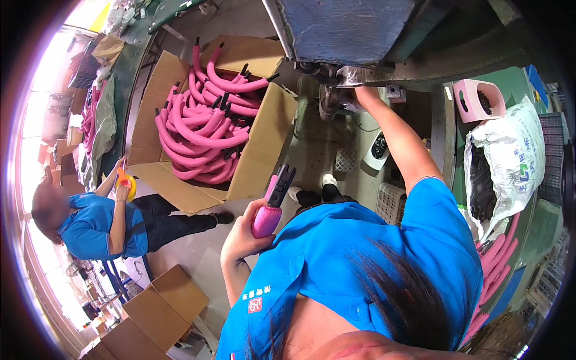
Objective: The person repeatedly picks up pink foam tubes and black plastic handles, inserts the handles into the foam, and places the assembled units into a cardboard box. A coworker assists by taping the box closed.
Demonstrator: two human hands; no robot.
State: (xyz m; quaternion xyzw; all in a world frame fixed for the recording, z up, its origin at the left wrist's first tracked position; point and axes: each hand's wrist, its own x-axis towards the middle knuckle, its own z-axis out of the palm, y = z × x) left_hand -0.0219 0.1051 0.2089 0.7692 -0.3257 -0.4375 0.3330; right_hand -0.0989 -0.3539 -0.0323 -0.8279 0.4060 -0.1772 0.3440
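Note:
My left hand is closed around a pink foam-covered tube in front of my chest. A black plastic end piece with slots sticks up from it. My right arm stretches forward to a machine, and my right hand is at its metal fixture. The fingers there are hidden by the machine parts, so what they hold or touch cannot be made out. Above the fixture is the machine's worn blue panel.
Left ahead, an open cardboard box holds many curved pink foam tubes. A co-worker stands left with a yellow tape roll. On the right bench are a pink bin and a white sack of black parts. A crate stands below.

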